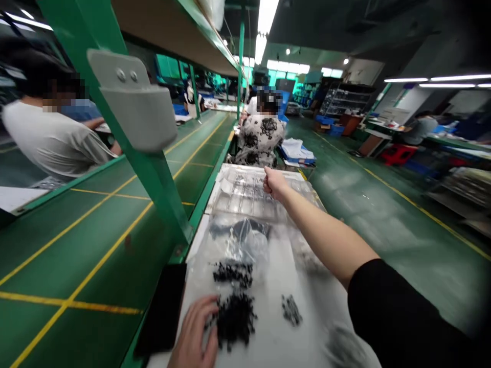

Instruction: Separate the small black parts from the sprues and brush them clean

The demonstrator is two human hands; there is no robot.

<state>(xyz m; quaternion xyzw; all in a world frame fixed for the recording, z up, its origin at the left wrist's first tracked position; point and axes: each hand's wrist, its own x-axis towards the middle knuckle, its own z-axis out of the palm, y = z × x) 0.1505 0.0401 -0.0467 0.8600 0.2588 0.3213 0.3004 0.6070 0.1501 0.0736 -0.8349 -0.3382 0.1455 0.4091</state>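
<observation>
My right hand (274,184) reaches far forward over a clear plastic compartment tray (245,197) and its fingers are curled together; whether anything is in them is hidden. My left hand (196,329) rests low at the near edge of the white work surface (278,286), fingers spread against a heap of small black parts (235,319). A second heap of black parts (232,271) lies on a clear plastic bag (240,240). A small cluster of black parts (291,309) lies to the right.
A green conveyor belt (95,230) with yellow lines runs along the left. A green post (153,168) carries a grey bracket (134,102). A black flat object (163,306) lies beside the left hand. Co-workers sit ahead and at left.
</observation>
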